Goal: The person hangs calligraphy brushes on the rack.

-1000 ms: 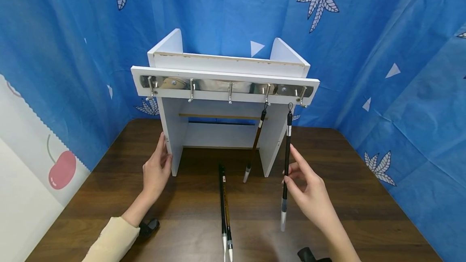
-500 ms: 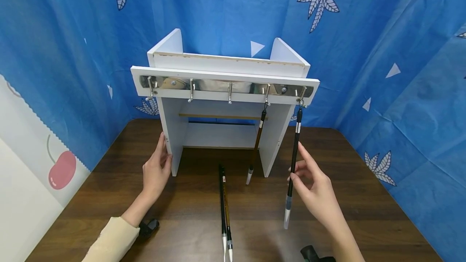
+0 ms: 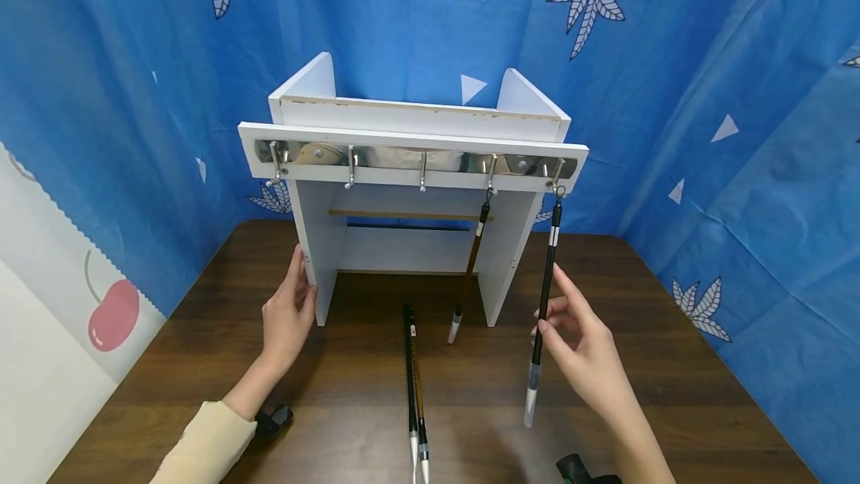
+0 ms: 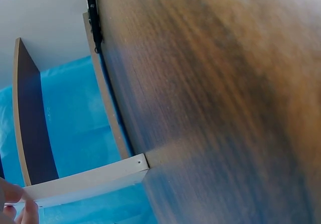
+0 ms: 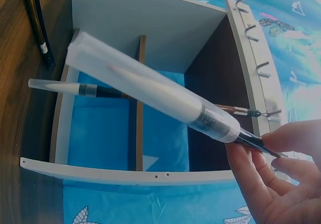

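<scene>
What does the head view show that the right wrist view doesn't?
Only the head view: the cream sleeve and white tips on the lying brushes.
Only the right wrist view: the ribbed collar on the held brush, seen close.
Both: the right hand pinching that brush, part of the left hand, the hanging brush and the white shelf unit with hooks.

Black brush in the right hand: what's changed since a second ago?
The black brush and the right hand holding it moved right, bringing its loop to the rightmost hook; whether it's caught, I can't tell. The left hand stays at the rack's side; the two lying brushes haven't moved.
</scene>
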`<action>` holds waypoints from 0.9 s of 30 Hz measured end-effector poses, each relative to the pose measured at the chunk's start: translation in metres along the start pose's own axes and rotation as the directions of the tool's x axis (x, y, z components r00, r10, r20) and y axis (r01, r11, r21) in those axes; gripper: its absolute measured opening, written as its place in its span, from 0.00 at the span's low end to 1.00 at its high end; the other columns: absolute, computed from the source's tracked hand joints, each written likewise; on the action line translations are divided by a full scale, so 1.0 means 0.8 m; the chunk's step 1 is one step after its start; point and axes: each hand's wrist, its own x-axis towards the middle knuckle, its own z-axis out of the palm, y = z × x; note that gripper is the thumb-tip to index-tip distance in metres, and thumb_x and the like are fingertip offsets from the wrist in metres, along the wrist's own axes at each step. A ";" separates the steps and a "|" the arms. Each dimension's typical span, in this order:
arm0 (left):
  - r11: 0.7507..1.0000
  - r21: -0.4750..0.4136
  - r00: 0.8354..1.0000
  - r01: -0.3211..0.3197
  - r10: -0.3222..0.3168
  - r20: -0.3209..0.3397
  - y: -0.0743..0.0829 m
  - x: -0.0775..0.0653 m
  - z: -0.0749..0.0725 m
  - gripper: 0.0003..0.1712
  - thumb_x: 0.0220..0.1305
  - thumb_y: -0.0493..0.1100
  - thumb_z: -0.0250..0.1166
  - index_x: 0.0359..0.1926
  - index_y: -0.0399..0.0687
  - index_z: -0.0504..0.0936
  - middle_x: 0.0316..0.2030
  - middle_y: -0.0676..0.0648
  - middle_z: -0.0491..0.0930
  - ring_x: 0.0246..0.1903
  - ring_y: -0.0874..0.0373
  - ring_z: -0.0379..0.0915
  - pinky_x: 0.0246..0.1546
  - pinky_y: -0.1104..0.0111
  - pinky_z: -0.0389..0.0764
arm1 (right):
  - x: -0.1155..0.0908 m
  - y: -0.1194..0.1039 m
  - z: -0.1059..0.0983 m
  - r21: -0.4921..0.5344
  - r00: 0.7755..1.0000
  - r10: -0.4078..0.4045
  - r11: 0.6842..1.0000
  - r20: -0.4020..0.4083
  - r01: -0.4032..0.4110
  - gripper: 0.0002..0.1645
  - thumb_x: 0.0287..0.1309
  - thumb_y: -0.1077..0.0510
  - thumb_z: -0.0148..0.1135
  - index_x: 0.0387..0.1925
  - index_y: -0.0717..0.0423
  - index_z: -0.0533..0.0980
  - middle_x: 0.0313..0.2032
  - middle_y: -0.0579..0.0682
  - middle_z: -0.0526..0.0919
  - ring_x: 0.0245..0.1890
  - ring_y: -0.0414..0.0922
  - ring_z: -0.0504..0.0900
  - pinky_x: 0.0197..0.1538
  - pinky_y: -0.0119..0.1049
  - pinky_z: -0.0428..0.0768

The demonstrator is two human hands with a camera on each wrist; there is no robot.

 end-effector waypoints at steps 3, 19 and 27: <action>1.000 0.000 1.000 0.003 -0.003 0.002 0.000 0.000 0.000 0.50 0.52 0.22 0.65 0.72 0.51 0.55 0.53 0.34 0.74 0.38 0.41 0.79 0.32 0.53 0.80 | 0.000 0.001 0.000 0.008 1.000 0.005 1.000 -0.002 -0.005 0.50 0.51 0.80 0.56 0.71 0.47 0.54 0.35 0.53 0.75 0.31 0.40 0.79 0.34 0.29 0.81; 1.000 0.002 1.000 -0.012 0.012 -0.011 -0.001 -0.001 0.000 0.50 0.51 0.22 0.65 0.72 0.50 0.55 0.52 0.34 0.74 0.37 0.41 0.80 0.32 0.53 0.80 | -0.004 0.005 0.000 0.048 1.000 0.026 0.999 0.006 -0.026 0.49 0.54 0.80 0.55 0.72 0.46 0.53 0.36 0.55 0.75 0.31 0.47 0.80 0.36 0.30 0.81; 1.000 0.002 1.000 -0.004 0.004 -0.003 0.000 -0.001 0.001 0.50 0.52 0.22 0.65 0.72 0.51 0.55 0.53 0.34 0.74 0.38 0.41 0.80 0.32 0.54 0.80 | -0.004 0.007 0.001 0.069 0.999 0.032 0.997 0.014 -0.033 0.49 0.54 0.80 0.53 0.72 0.47 0.53 0.36 0.58 0.74 0.31 0.46 0.80 0.37 0.30 0.81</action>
